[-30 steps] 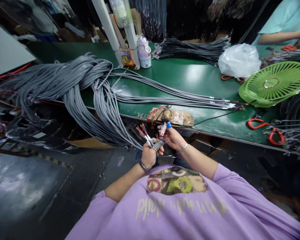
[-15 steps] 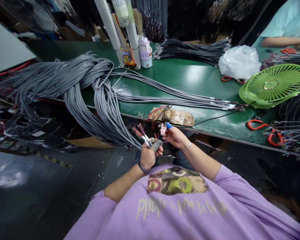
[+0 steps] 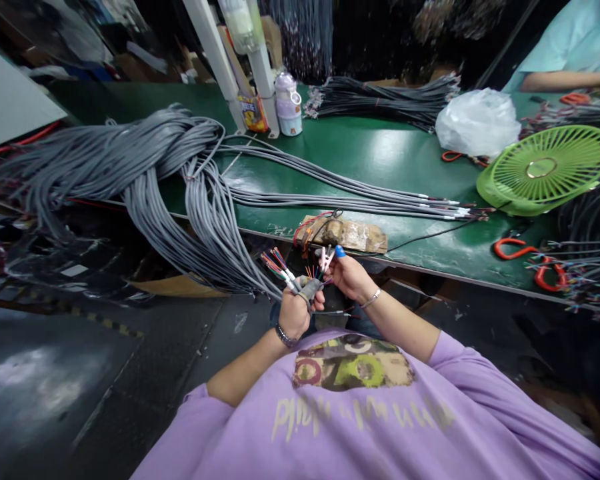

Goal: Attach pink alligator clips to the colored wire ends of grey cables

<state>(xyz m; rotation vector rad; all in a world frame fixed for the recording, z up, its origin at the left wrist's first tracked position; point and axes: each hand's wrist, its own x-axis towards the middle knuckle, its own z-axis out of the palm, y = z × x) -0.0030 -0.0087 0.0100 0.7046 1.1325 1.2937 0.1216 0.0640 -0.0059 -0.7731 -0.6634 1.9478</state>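
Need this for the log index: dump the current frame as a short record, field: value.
left_hand: grips grey cables with stripped ends showing coloured wires
right_hand: beside those wires, blue cover on one digit, at a small whitish piece; grip unclear
bench_surface: green
bench_front_edge: wooden block
bench_back: lidded bottle, black cable bundle
bench_right: green fan, translucent plastic bag
other_person: forearm, upper right
unclear: whitish piece's type, wire count
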